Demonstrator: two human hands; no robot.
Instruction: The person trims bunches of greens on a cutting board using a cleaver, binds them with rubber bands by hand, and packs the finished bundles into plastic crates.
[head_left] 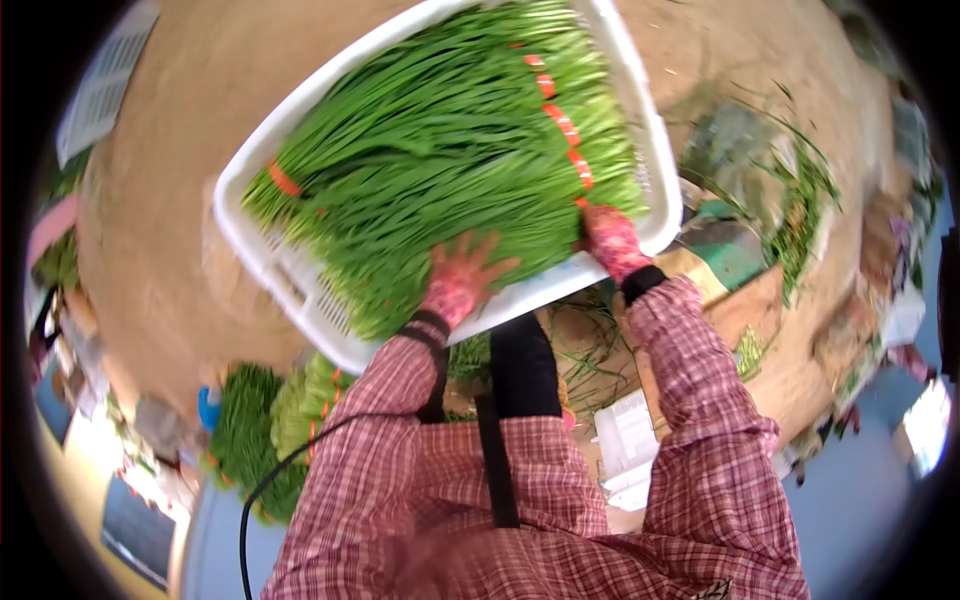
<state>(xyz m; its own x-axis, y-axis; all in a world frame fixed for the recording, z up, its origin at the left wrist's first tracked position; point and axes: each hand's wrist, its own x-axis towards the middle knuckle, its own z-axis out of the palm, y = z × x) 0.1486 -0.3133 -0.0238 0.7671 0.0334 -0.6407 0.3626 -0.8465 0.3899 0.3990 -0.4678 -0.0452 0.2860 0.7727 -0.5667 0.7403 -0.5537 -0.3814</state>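
Observation:
A white plastic basket (240, 190) holds banded bundles of long green chives (430, 140), laid side by side with their pale stalk ends mostly to the right. Orange bands (562, 124) ring the stalks. My left hand (465, 275), in a pink patterned glove, lies with fingers spread on the leaves of the nearest bundle. At that bundle's banded stalk end, my right hand (612, 240) curls over the edge beside the basket's near rim. Its fingertips are partly hidden by the greens and seem to grip the bundle.
More banded bundles (245, 420) lie on the floor at lower left. To the right are loose green scraps (800, 190), clear plastic film (735, 145) and a cardboard box (745, 310). White packaging (627, 445) sits by my legs. A black cable (262, 485) runs past my left sleeve.

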